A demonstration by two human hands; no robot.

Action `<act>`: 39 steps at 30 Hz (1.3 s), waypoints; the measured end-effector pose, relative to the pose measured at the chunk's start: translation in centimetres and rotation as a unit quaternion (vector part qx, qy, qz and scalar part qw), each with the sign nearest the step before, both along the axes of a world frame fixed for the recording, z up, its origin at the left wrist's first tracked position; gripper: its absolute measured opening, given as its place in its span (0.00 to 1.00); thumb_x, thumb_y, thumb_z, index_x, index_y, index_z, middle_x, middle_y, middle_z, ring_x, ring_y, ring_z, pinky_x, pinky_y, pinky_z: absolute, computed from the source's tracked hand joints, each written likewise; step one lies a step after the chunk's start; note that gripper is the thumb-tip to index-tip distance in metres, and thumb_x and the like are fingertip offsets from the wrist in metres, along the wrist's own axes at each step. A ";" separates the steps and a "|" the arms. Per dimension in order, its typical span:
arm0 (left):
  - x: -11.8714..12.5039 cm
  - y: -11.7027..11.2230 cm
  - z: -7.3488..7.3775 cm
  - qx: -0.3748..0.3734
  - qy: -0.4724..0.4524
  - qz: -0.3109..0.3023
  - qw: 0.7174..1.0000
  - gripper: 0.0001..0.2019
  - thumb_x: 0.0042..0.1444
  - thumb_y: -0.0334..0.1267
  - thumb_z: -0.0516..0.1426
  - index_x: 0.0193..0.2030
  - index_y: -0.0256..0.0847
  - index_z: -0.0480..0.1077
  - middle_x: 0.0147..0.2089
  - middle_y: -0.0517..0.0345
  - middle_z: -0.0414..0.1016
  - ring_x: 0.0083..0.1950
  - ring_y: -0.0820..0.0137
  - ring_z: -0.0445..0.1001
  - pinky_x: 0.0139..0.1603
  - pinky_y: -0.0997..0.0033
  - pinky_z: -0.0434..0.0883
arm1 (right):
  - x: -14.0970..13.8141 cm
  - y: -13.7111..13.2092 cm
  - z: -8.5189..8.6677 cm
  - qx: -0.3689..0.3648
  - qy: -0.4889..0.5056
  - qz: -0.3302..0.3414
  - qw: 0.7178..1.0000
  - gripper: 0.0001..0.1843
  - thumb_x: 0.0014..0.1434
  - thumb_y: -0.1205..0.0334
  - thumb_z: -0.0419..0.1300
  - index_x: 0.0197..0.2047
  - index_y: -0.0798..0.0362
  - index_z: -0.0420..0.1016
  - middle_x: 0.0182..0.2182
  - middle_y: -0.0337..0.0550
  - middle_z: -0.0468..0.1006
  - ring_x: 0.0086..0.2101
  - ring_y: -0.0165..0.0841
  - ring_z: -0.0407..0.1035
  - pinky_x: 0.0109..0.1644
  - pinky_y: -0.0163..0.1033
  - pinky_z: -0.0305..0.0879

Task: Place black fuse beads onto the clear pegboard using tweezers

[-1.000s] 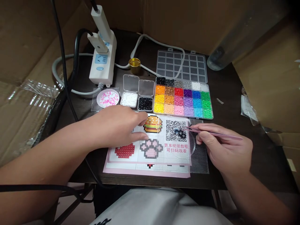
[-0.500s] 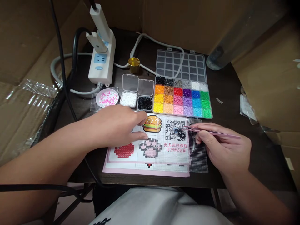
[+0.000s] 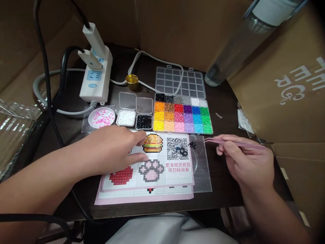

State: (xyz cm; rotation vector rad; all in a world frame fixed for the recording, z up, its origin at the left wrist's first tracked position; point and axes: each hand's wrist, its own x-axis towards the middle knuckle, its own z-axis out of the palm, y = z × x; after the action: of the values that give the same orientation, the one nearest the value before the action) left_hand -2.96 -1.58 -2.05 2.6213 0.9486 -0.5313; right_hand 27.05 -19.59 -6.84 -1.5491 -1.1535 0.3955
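My right hand (image 3: 247, 159) is closed around pink tweezers (image 3: 238, 144), whose tips point left beside the clear pegboard's right edge. A loose pile of black beads (image 3: 193, 145) lies just left of the tips. More black beads (image 3: 182, 151) sit on the clear pegboard (image 3: 203, 173), above a printed QR code (image 3: 171, 144). My left hand (image 3: 124, 144) lies on the pattern sheet (image 3: 122, 196), thumb and index finger apart. Near its fingertips are a printed burger (image 3: 152, 143) and a paw print (image 3: 151, 171). Its other fingers are mostly hidden.
Behind the sheets stand a sorted bead case (image 3: 183, 117) and small boxes of white beads (image 3: 126, 118) and black beads (image 3: 144, 122). A dish of pink and white beads (image 3: 101, 118), a gold cup (image 3: 132, 82), a power strip (image 3: 98, 76) and a clear bottle (image 3: 228, 57) surround them.
The tweezers have moved right, off the beads over the QR code. A black bead pile now shows at the code's right. The whole view has shifted; my left hand stays on the sheet.
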 end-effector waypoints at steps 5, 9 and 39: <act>0.2 -0.4 0.3 0.014 0.012 -0.015 1.000 0.18 0.61 0.58 0.54 0.47 0.49 0.75 0.29 0.51 0.79 0.30 0.58 0.75 0.30 0.60 0.60 | -0.4 -0.1 -0.7 -0.029 0.020 0.018 0.999 0.07 0.67 0.59 0.69 0.38 0.50 0.88 0.35 0.47 0.89 0.30 0.37 0.82 0.32 0.42 0.80; 0.1 -0.6 0.1 0.040 -0.013 -0.008 0.999 0.16 0.58 0.56 0.54 0.43 0.49 0.74 0.27 0.54 0.77 0.27 0.61 0.73 0.28 0.61 0.58 | -1.1 0.2 -0.3 -0.032 0.018 0.035 0.999 0.08 0.67 0.65 0.67 0.39 0.47 0.90 0.36 0.45 0.90 0.33 0.37 0.84 0.32 0.39 0.81; 0.2 0.0 -0.1 -0.005 0.042 -0.001 0.999 0.24 0.60 0.63 0.55 0.51 0.50 0.76 0.30 0.50 0.79 0.30 0.57 0.73 0.30 0.60 0.58 | -4.4 2.2 0.6 0.038 -0.049 0.212 0.975 0.16 0.61 0.79 0.69 0.43 0.48 0.91 0.37 0.43 0.91 0.35 0.36 0.87 0.41 0.39 0.82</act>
State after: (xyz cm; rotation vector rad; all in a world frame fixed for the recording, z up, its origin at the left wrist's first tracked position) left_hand -2.73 -1.55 -2.17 2.6090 0.9665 -0.6485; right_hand 22.61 -17.36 -6.28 -1.2616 -1.5640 0.5538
